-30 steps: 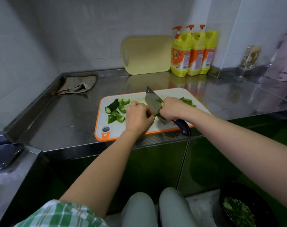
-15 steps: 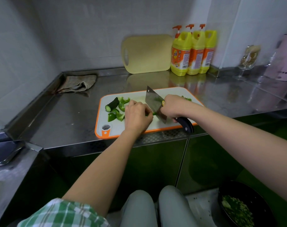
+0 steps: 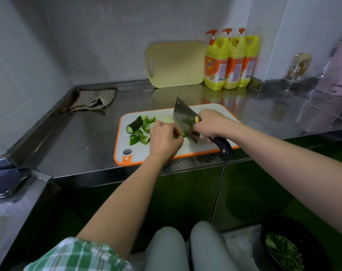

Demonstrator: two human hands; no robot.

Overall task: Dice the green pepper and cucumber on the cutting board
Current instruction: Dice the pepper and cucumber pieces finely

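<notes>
Pinning a pepper strip [image 3: 179, 136] to the cutting board [image 3: 125, 142] with curled fingers, the left hand [image 3: 165, 138] sits mid frame, and only a short green end of the strip shows past its fingertips. The right hand [image 3: 211, 125] is wrapped tight round the handle of the cleaver [image 3: 183, 119], index knuckle up by the blade's heel.

Key relation: the blade runs from the upper centre of the frame down toward the lower right. The strip lies roughly left-right, so it crosses the blade line. The exposed end pokes out just left of the blade face, right beside it. Can't tell if the edge is touching the pepper, as the knuckles hide the contact.

The right hand carries the tool and the left is the guide, nearly against the flat of the blade. Likely mid-dice on the pepper, and the next chop needs the left fingertips tucked back from the edge.

Uncut stock waits left of the left hand: chunky pepper pieces [image 3: 144, 132], and one dark cucumber [image 3: 135, 125] stub lying diagonally, cut face toward the lower left, near the board's left part. Cucumber looks untouched by dicing so far.

A black bowl [image 3: 271, 227] at lower right holds chopped greens, well apart from the board
</notes>
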